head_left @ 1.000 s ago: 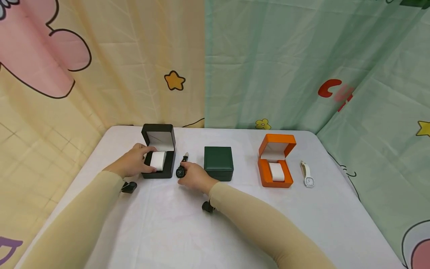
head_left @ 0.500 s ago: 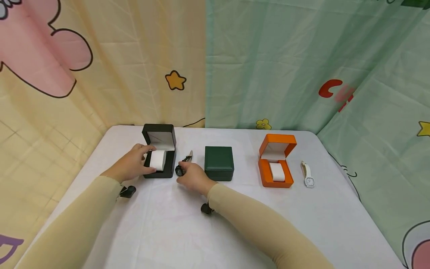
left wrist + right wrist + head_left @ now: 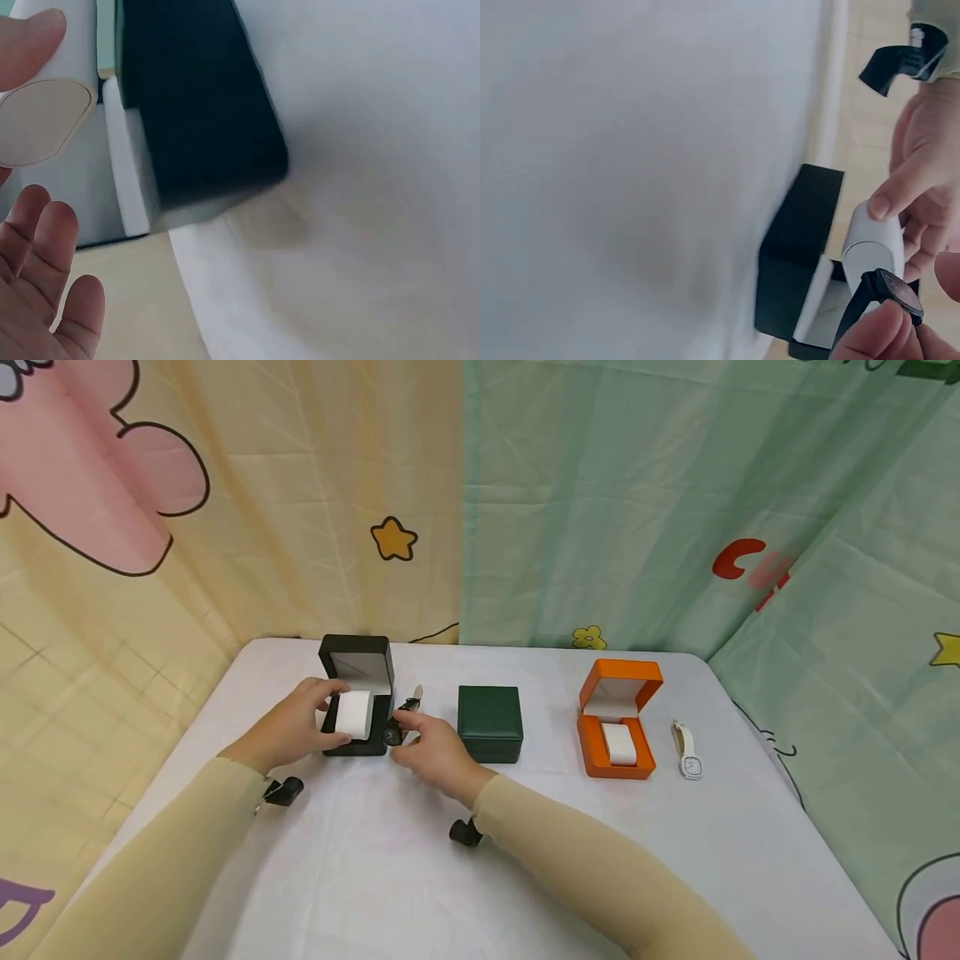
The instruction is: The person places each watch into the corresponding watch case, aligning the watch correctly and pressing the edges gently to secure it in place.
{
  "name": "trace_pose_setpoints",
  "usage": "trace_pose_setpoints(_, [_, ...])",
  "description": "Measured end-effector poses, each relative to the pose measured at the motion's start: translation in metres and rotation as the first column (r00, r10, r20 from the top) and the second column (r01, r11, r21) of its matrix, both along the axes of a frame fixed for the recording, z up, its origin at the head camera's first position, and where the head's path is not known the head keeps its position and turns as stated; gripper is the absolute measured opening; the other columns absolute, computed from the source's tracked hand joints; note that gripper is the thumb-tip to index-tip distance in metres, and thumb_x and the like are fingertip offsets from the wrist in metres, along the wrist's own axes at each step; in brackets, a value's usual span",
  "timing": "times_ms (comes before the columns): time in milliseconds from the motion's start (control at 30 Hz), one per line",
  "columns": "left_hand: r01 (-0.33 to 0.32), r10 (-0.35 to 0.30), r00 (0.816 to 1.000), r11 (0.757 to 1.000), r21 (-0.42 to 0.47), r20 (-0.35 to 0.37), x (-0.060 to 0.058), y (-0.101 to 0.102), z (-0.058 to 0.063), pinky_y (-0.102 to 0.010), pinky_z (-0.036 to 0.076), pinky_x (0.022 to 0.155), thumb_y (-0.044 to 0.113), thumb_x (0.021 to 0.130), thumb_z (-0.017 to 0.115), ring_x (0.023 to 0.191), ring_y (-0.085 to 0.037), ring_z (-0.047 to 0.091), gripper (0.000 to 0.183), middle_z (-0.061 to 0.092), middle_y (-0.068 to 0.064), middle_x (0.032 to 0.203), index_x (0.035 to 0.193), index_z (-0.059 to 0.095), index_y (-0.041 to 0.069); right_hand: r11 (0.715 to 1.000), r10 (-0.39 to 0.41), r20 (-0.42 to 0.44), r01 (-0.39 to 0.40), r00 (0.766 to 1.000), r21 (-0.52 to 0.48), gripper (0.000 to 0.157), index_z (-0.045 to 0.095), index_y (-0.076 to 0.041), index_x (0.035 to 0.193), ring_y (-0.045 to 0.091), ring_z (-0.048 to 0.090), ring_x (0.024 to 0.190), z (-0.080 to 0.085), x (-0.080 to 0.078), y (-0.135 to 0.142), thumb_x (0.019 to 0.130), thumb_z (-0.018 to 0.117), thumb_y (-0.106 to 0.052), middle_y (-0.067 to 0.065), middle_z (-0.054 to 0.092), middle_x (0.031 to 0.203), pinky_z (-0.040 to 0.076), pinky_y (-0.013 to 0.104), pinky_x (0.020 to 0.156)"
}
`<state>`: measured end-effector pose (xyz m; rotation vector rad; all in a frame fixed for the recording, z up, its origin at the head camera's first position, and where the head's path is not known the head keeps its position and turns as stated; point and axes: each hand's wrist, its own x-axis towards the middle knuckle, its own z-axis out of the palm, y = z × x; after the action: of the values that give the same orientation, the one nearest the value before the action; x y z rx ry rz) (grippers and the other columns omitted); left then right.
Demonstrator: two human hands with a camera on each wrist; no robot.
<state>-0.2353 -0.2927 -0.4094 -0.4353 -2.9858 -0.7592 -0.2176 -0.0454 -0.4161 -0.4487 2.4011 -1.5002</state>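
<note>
On the table's left side a black watch box (image 3: 347,644) stands with its lid raised. My left hand (image 3: 298,723) pinches the white watch pillow (image 3: 355,715) between thumb and fingers. In the right wrist view the pillow (image 3: 872,231) sits partly raised from the box's inside. My right hand (image 3: 438,757) holds a black-strapped wristwatch (image 3: 393,732) close beside the box's right side. The watch (image 3: 900,291) overlaps the pillow's end in the right wrist view, its dial turned outward. In the left wrist view the thumb (image 3: 34,49) presses the pillow (image 3: 49,124).
A closed green box (image 3: 490,724) stands right of my right hand. Farther right is an orange watch box (image 3: 617,768), open, with a white pillow (image 3: 618,744) inside. Beside it lies a white watch (image 3: 687,752). White cloth (image 3: 390,877) covers the table; curtains (image 3: 570,510) hang behind.
My right hand has picked up the black watch and brought it left, nearer the black box. My left hand has raised the pillow slightly.
</note>
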Motion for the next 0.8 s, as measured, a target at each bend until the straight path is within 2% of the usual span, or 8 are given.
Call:
trace_pose_setpoints(167, [0.082, -0.077, 0.996, 0.991, 0.104, -0.048, 0.006, 0.016, 0.010, -0.045, 0.044, 0.090, 0.035, 0.069, 0.081, 0.108, -0.027, 0.054, 0.072, 0.048, -0.005, 0.123, 0.127, 0.044, 0.016, 0.999, 0.002, -0.018, -0.002, 1.000, -0.034, 0.051, 0.051, -0.029, 0.132, 0.016, 0.054, 0.098, 0.019, 0.009, 0.014, 0.084, 0.066, -0.020, -0.009, 0.057, 0.123, 0.049, 0.025, 0.060])
trace_pose_setpoints(300, [0.128, -0.118, 0.991, 0.979, 0.159, -0.070, 0.011, 0.033, 0.020, -0.046, 0.045, 0.091, 0.031, 0.068, 0.082, 0.106, -0.022, 0.058, 0.066, 0.055, 0.003, 0.117, 0.122, 0.045, 0.021, 0.996, -0.007, -0.032, 0.004, 0.999, -0.091, 0.048, 0.053, -0.026, 0.131, 0.021, 0.051, 0.114, 0.033, 0.010, 0.028, 0.085, 0.066, -0.020, -0.009, 0.059, 0.122, 0.051, 0.027, 0.074])
trace_pose_setpoints(433, [0.123, -0.114, 0.992, 0.976, 0.179, -0.060, 0.013, 0.051, 0.028, -0.043, 0.047, 0.089, 0.027, 0.069, 0.082, 0.104, -0.017, 0.060, 0.066, 0.055, 0.009, 0.115, 0.122, 0.044, 0.026, 0.988, -0.030, -0.003, 0.029, 1.000, -0.152, 0.046, 0.056, -0.025, 0.128, 0.019, 0.055, 0.109, 0.042, 0.007, 0.043, 0.085, 0.065, -0.016, -0.006, 0.061, 0.118, 0.050, 0.027, 0.081])
trace_pose_setpoints(533, [0.131, -0.121, 0.991, 0.975, 0.180, -0.065, 0.015, 0.064, 0.033, -0.041, 0.049, 0.088, 0.025, 0.069, 0.082, 0.103, -0.015, 0.061, 0.069, 0.053, 0.008, 0.118, 0.125, 0.042, 0.023, 0.982, -0.033, 0.004, 0.033, 0.999, -0.185, 0.046, 0.056, -0.024, 0.128, 0.017, 0.058, 0.104, 0.046, 0.005, 0.054, 0.085, 0.065, -0.013, -0.002, 0.062, 0.117, 0.051, 0.028, 0.082])
trace_pose_setpoints(667, [0.134, -0.124, 0.990, 0.976, 0.173, -0.070, 0.016, 0.080, 0.038, -0.039, 0.049, 0.088, 0.026, 0.069, 0.082, 0.103, -0.013, 0.060, 0.071, 0.051, 0.007, 0.121, 0.127, 0.041, 0.020, 0.976, -0.007, 0.005, 0.008, 1.000, -0.219, 0.046, 0.054, -0.019, 0.130, 0.018, 0.058, 0.109, 0.047, 0.003, 0.066, 0.086, 0.063, -0.011, 0.003, 0.061, 0.121, 0.050, 0.030, 0.088])
trace_pose_setpoints(800, [0.161, -0.153, 0.987, 0.967, 0.198, -0.056, 0.018, 0.092, 0.042, -0.039, 0.049, 0.089, 0.026, 0.070, 0.081, 0.104, -0.014, 0.060, 0.069, 0.050, 0.006, 0.121, 0.126, 0.042, 0.019, 0.972, 0.014, 0.020, -0.009, 1.000, -0.235, 0.044, 0.055, -0.022, 0.129, 0.015, 0.058, 0.113, 0.045, 0.004, 0.077, 0.086, 0.064, -0.013, 0.001, 0.061, 0.122, 0.049, 0.033, 0.092])
